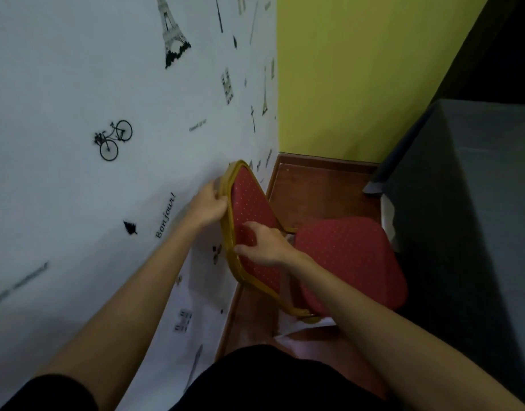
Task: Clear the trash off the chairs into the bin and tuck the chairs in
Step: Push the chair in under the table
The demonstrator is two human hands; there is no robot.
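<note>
While both hands grip the chair (255, 221) backrest, beside the left wall, I risk scraping it.
Left hand (209, 204) fingers wrap the gold frame; right hand (265, 244) fingers press its red pad; the seat may snag the tabletop (477, 179) cloth at right.

Tight corner: chair wedged between wall and table.

On your left the papered wall (77, 99) runs right beside the chair back (252, 221), leaving only a thin gap where your left hand (209, 204) wraps the gold frame; your right hand (264, 244) grips the same frame lower down, on its padded face. On your right the grey-covered table (463, 203) closes off that side, its draped edge just beside the red seat (350, 256). Ahead, the yellow wall (359, 78) ends the passage, with a bare patch of wooden floor (314, 194) open between it and the seat. Your own dark clothing (270, 381) fills the near end.
</note>
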